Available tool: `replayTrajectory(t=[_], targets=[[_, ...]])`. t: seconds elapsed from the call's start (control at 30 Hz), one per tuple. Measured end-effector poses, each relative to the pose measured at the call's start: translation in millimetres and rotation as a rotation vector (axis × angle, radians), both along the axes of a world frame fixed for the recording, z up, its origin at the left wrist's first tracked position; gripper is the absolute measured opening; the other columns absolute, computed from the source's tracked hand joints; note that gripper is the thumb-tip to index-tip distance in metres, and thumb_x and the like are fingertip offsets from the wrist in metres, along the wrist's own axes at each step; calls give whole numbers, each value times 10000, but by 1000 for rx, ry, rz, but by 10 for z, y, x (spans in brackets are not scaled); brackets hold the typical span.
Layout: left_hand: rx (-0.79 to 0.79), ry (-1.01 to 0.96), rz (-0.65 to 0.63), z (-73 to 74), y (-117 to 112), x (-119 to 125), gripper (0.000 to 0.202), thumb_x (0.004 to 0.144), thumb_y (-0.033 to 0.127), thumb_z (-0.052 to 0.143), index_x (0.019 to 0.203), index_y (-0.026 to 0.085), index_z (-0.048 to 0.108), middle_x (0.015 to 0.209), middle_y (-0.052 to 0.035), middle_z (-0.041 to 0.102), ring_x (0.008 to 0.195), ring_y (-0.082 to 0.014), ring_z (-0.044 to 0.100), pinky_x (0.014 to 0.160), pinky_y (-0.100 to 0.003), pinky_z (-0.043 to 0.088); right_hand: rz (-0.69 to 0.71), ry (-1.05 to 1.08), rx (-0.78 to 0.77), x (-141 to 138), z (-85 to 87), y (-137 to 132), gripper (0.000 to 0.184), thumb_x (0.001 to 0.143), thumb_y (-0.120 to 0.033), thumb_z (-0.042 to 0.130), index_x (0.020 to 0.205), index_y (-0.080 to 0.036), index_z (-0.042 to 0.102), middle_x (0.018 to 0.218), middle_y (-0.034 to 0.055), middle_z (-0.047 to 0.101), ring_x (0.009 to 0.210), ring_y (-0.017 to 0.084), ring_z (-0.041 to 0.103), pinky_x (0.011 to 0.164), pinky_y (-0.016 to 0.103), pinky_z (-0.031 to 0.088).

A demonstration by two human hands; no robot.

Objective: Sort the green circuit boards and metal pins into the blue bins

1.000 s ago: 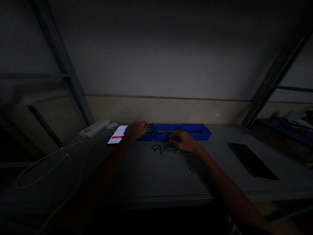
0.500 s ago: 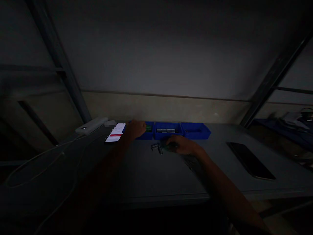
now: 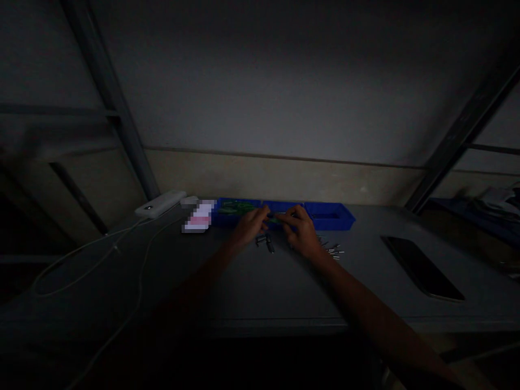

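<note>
My left hand point(image 3: 249, 225) and my right hand point(image 3: 301, 232) come close together over the front of the middle blue bin point(image 3: 284, 206). Closed fingers of both hands pinch a small green piece point(image 3: 273, 220); its exact kind is too dark to tell. More green pieces point(image 3: 236, 207) fill the left blue bin point(image 3: 219, 219). Short dark metal cylinders point(image 3: 270, 246) lie on the table just below my hands. Beside my right wrist are several thin, shiny metal pins point(image 3: 335, 251).
The right blue bin point(image 3: 345, 219) adjoins the middle one. A phone with a lit screen point(image 3: 199, 216) and a white box point(image 3: 160, 205) with cables are at the left. A dark phone point(image 3: 422, 268) lies at the right of the grey table point(image 3: 264, 298).
My left hand has left the left bin and moved right to meet my right hand. My right hand has risen slightly, and a green piece shows between them. The view has shifted a little.
</note>
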State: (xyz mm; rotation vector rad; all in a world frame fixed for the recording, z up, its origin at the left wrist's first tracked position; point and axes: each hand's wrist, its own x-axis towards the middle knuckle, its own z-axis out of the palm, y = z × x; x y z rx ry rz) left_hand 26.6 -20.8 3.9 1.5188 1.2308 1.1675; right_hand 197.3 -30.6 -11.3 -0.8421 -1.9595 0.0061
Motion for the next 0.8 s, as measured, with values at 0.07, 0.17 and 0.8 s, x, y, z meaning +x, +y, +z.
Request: replayTrajectory(t=[0.07, 0.17, 0.8], targets=[[-170, -248, -99, -23, -37, 56, 241, 798, 369, 570, 870, 147, 627, 789, -32, 612, 613, -114, 564, 576, -239, 437, 7, 23, 55, -39, -19, -22, 332, 770, -94, 488, 994, -227, 693, 868, 68, 526, 850, 198, 500, 761, 350, 446], [-277, -506, -202, -34, -44, 24, 72, 726, 173, 646, 794, 148, 646, 787, -22, 620, 683, -96, 574, 637, -212, 444, 68, 55, 95, -59, -6, -58, 302, 769, -100, 493, 961, -224, 691, 868, 61, 536, 857, 190, 512, 755, 339, 450], [661, 384, -106, -87, -117, 89, 168, 728, 128, 594, 837, 187, 708, 930, -70, 633, 921, -205, 558, 869, -375, 424, 49, 309, -536, -109, -99, 69, 419, 856, -489, 374, 671, -165, 566, 644, 8, 555, 612, 142, 491, 583, 257, 356]])
